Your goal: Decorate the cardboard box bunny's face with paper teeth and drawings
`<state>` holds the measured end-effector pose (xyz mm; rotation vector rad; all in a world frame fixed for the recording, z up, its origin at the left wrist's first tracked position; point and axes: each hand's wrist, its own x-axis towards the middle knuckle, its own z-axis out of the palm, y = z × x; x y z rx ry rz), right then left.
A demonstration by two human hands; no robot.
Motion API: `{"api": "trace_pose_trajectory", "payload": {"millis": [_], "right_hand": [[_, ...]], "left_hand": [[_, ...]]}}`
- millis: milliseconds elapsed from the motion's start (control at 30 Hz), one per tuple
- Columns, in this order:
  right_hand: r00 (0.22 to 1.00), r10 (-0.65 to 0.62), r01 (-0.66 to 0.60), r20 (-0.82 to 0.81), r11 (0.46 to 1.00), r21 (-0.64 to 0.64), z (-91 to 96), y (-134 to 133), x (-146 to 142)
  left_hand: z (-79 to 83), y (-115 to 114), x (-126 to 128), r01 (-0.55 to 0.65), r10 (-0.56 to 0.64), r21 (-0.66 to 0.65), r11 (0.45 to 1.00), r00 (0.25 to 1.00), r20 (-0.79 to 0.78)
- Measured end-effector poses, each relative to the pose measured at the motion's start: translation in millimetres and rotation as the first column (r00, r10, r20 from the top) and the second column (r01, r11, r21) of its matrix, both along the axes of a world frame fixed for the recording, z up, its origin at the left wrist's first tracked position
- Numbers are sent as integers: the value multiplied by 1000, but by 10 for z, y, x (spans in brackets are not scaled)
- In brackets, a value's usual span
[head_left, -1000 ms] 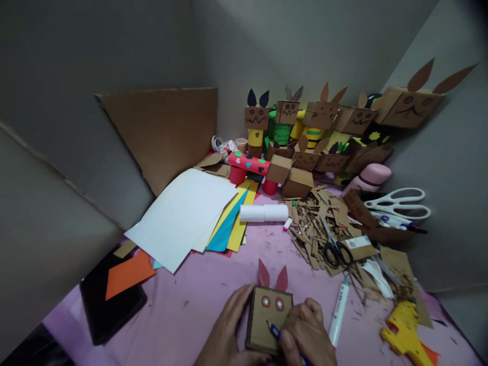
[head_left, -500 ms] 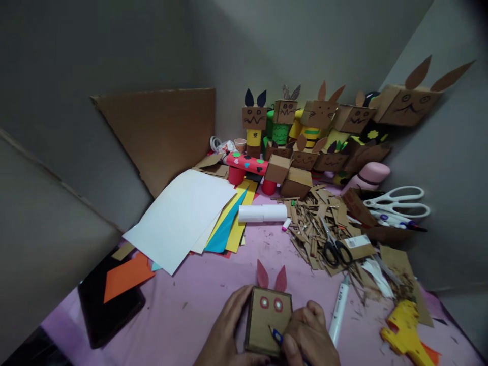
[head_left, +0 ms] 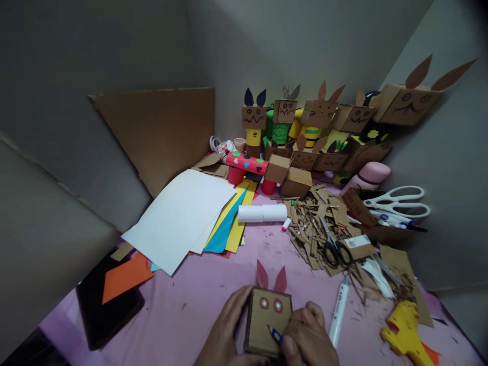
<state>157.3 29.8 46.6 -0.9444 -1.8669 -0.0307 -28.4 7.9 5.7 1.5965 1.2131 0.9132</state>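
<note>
A small cardboard box head (head_left: 263, 325) with two red paper ears and red-ringed eyes is near the bottom middle. My left hand (head_left: 229, 328) is closed around its left side and lower edge. In my right hand (head_left: 310, 335) is a blue pencil (head_left: 276, 335), gripped close to its point. The dark pencil tip meets or hovers just over the front of the box, below the eyes; I cannot tell which. Part of the box's right side is hidden by my right hand. A white marker (head_left: 339, 310) lies just right of that hand.
Black-handled scissors (head_left: 336, 249) rest on cardboard scraps (head_left: 308, 234). A yellow glue gun (head_left: 406, 330) lies at right, below a box (head_left: 392, 234) holding white scissors (head_left: 400, 203). White paper (head_left: 183, 213) and a dark tablet-like slab (head_left: 110, 320) are at left. Cardboard animal figures (head_left: 253, 117) stand behind.
Both hands, the box head and the pencil keep nearly the same places. Only a very slight shift of the whole view shows.
</note>
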Motion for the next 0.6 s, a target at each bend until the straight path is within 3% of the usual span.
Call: {"api": "trace_pose_trajectory", "payload": {"millis": [600], "right_hand": [[994,-53,50,-95,998,-35,-34,-8,0]], "left_hand": [[30,33,13,-5,5,-34,999,1000,-9]]}}
